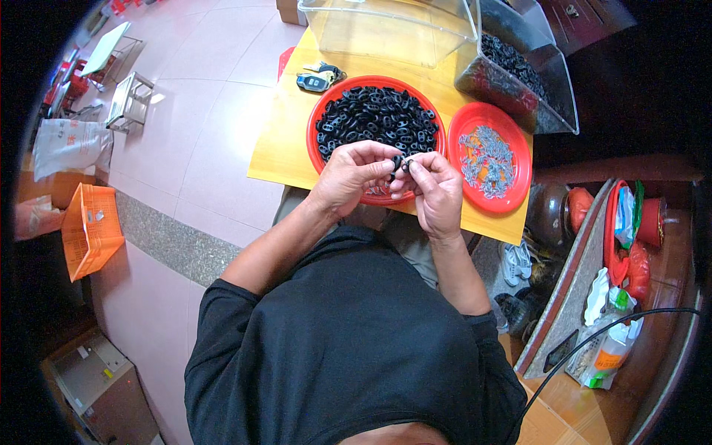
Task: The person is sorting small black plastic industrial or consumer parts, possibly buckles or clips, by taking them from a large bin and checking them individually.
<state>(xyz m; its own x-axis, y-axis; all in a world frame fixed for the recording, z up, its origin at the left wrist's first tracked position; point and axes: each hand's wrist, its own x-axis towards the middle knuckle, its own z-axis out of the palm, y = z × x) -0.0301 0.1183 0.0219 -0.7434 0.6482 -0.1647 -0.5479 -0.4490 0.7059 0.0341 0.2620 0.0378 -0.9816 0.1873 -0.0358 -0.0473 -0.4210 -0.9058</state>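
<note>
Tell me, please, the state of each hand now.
Left hand: closed, pinching small black pieces.
Right hand: closed, also pinching small black pieces.

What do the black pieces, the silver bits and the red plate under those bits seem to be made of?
Black pieces: probably smooth plastic with a slight sheen, judging by highlights; coated metal is possible.
Silver bits: likely shiny metal, from their grey colour and glints, but too small to be sure.
Red plate: likely glossy plastic, given its even colour and soft reflections.
</note>
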